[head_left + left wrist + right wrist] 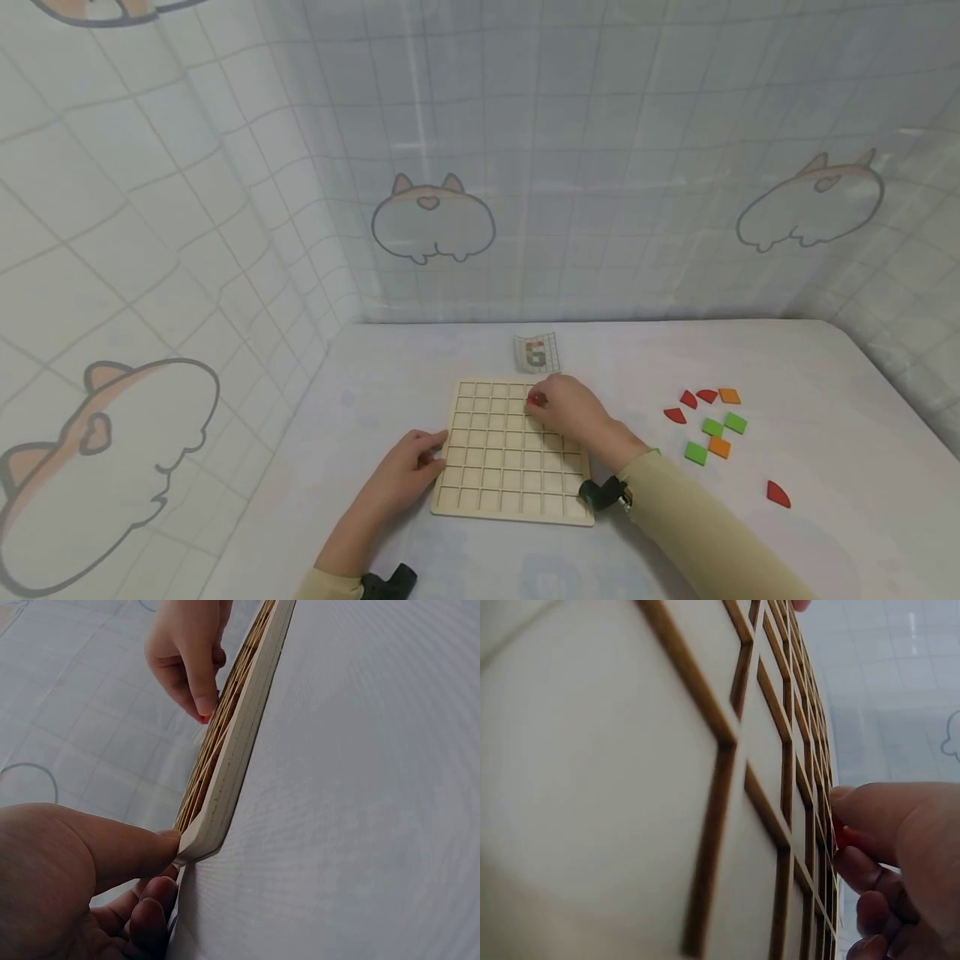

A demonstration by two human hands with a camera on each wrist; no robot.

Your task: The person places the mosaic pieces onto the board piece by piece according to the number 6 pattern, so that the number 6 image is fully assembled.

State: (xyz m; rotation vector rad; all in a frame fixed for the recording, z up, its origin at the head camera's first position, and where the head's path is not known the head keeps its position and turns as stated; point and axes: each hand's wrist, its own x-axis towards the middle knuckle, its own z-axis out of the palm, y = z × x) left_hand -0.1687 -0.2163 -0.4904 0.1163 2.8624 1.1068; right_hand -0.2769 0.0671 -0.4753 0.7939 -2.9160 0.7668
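Note:
A square, pale wooden grid board [498, 505] lies flat on the table. My left hand [406, 471] grips its left edge; in the left wrist view the thumb lies on the rim and the other fingers curl at the side. Over the far right cells, my right hand [572, 408] pinches a small red piece [840, 836] between thumb and finger. That piece is mostly hidden by the fingers, and in the right wrist view it is right at the grid's surface.
Right of the board lie red quarter-round pieces [778, 494], green tiles [696, 452] and orange tiles [719, 447]. Behind the board is a small gridded pattern card [536, 353]. A cloth with cat-like drawings [433, 221] hangs around the table [405, 358].

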